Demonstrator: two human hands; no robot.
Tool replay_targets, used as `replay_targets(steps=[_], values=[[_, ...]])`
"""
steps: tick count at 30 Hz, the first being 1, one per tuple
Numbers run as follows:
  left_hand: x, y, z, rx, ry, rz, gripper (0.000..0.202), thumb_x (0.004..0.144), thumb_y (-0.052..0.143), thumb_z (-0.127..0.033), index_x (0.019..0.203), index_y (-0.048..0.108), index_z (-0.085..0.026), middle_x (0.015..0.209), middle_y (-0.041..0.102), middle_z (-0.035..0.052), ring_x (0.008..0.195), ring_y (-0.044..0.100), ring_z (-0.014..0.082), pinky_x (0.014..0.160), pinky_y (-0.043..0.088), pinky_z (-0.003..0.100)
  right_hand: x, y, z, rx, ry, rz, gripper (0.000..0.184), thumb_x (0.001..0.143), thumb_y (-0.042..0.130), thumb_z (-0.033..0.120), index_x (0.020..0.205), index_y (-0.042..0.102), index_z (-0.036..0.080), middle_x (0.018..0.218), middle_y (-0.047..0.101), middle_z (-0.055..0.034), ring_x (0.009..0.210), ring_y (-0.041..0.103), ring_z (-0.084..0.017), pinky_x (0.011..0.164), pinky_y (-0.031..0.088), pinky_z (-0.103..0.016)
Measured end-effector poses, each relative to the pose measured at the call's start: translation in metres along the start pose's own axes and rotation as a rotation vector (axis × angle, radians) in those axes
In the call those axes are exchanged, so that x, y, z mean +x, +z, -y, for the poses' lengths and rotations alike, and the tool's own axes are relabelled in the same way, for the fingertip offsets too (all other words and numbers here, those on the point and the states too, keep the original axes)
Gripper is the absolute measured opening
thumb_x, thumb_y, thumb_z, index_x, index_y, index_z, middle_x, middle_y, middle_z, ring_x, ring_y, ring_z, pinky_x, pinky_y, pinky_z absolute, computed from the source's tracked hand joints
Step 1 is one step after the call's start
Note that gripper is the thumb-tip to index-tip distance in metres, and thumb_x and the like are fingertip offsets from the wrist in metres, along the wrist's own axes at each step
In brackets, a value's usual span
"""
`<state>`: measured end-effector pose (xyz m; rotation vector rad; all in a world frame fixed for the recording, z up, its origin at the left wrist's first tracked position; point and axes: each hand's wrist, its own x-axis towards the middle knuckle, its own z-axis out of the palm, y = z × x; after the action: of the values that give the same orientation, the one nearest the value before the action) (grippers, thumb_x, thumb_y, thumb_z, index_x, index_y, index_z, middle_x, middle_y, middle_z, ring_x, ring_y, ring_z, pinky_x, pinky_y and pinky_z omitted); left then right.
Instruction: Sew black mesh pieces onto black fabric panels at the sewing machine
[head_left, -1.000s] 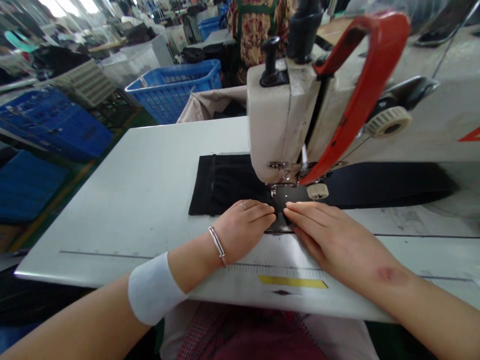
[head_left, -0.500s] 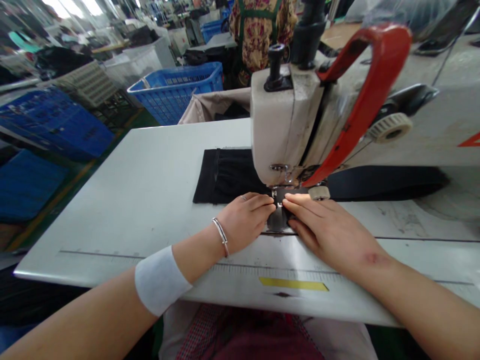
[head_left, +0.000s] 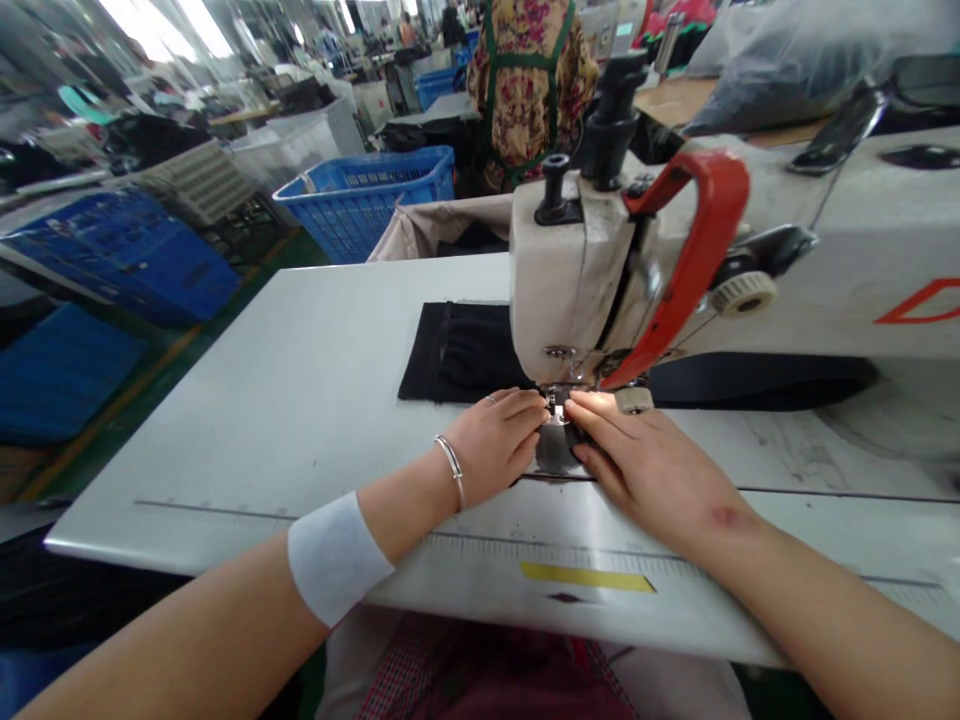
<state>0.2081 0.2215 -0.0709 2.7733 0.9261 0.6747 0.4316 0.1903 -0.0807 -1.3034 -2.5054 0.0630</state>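
Observation:
A piece of black fabric (head_left: 480,350) lies across the sewing machine bed, passing under the head of the white sewing machine (head_left: 551,290). My left hand (head_left: 499,440) rests just left of the presser foot (head_left: 555,405), fingers stretched and close together, their tips on the fabric's near edge. On the other side of the foot, my right hand (head_left: 637,445) lies with extended fingers on the fabric and the thumb set apart. Both hands press from above; the cloth beneath the fingers is mostly hidden. A bracelet (head_left: 451,470) and a white band (head_left: 337,555) circle my left arm.
The machine's red lever guard (head_left: 705,240) arches above my right hand. A yellow strip (head_left: 589,577) and a printed ruler mark the white table (head_left: 247,400). Beyond stand a blue basket (head_left: 367,195), a beige cloth-lined bin (head_left: 420,225) and a person in a flowered top (head_left: 529,80).
The camera view has shifted slightly, so the machine sits lower and more of the background shows. Both hands stay at the presser foot, and the fabric looks nearly unmoved.

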Motion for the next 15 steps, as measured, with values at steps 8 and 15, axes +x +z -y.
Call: replay_targets(steps=[8, 15], values=[[0.0, 0.001, 0.002, -0.031, -0.006, -0.003, 0.026, 0.089, 0.048, -0.013, 0.113, 0.058, -0.013, 0.119, 0.06, 0.0097, 0.113, 0.056, 0.0199, 0.103, 0.048, 0.039, 0.001, 0.0, 0.004, 0.0, 0.015, -0.007, 0.044, 0.094, 0.048, 0.026, 0.136, 0.049, 0.013, 0.133, 0.056, -0.0139, 0.121, 0.052, -0.027, 0.099, 0.045, -0.046], [0.004, -0.01, 0.014, -0.104, 0.007, 0.042, 0.026, 0.088, 0.052, -0.019, 0.113, 0.061, -0.016, 0.117, 0.063, 0.0092, 0.113, 0.058, 0.0205, 0.101, 0.048, 0.041, 0.001, 0.003, 0.004, 0.042, -0.012, -0.072, 0.043, 0.092, 0.049, 0.024, 0.133, 0.051, 0.011, 0.13, 0.057, -0.0167, 0.119, 0.054, -0.028, 0.098, 0.046, -0.048]])
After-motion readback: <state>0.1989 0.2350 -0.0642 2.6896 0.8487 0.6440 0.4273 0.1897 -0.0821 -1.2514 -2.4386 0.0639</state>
